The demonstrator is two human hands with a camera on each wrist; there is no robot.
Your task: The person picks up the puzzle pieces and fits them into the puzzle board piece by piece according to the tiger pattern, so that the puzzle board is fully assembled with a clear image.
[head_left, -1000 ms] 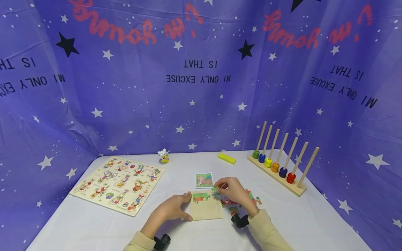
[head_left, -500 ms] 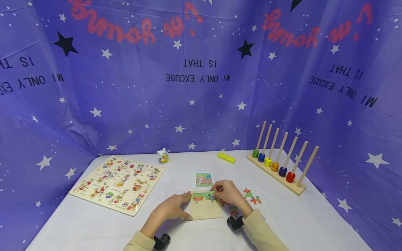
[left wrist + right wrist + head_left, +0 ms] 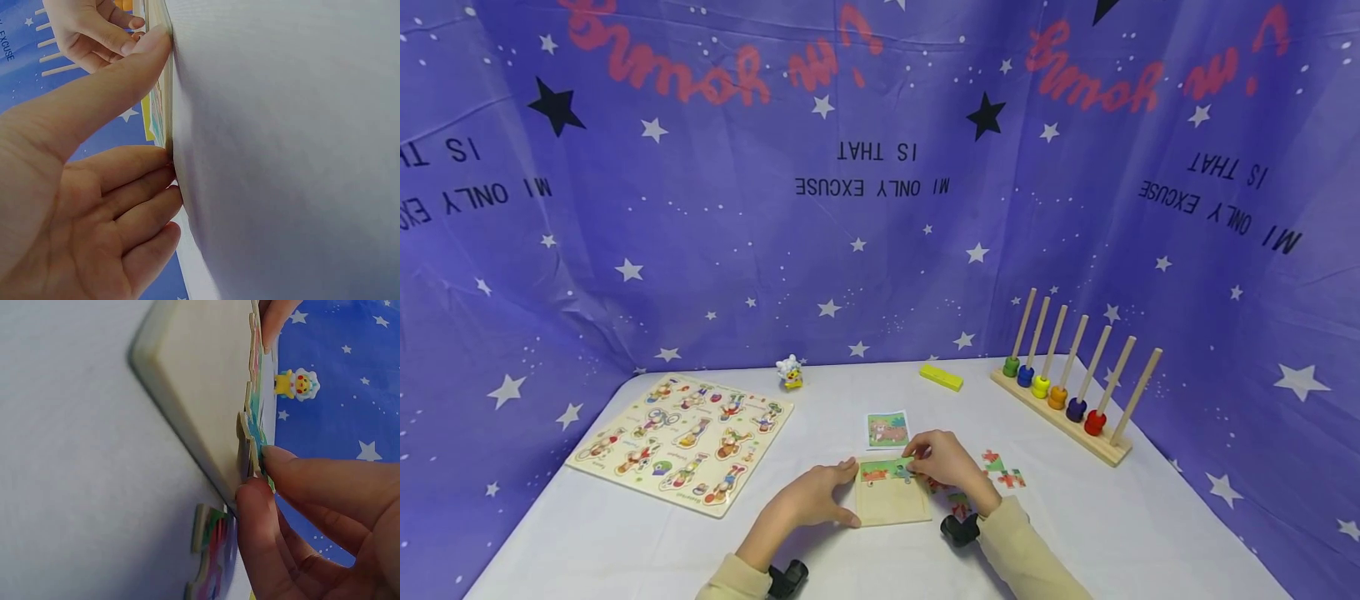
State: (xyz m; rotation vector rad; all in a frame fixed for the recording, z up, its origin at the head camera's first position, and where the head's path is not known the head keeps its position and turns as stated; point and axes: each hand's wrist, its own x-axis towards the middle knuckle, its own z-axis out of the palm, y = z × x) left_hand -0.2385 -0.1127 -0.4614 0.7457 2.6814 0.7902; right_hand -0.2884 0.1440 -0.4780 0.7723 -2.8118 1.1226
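Your right hand (image 3: pixel 946 460) pinches a puzzle piece (image 3: pixel 255 432) at the far right corner of the tray (image 3: pixel 891 504); your left hand (image 3: pixel 812 496), thumb and fingers spread, touches the tray's left edge. Loose pieces (image 3: pixel 1011 479) lie right of the tray, while white table (image 3: pixel 865 571) stretches along its near side and leftward to the picture board (image 3: pixel 683 443). Beyond the tray hangs a purple curtain (image 3: pixel 880 279). Only your right wrist view shows the piece's raised edge.

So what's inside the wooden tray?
Along the far side, a red-green puzzle section; nearer, the tray shows bare wood. The right hand pinches a blue-green piece at the far-right corner, partly hiding that corner.
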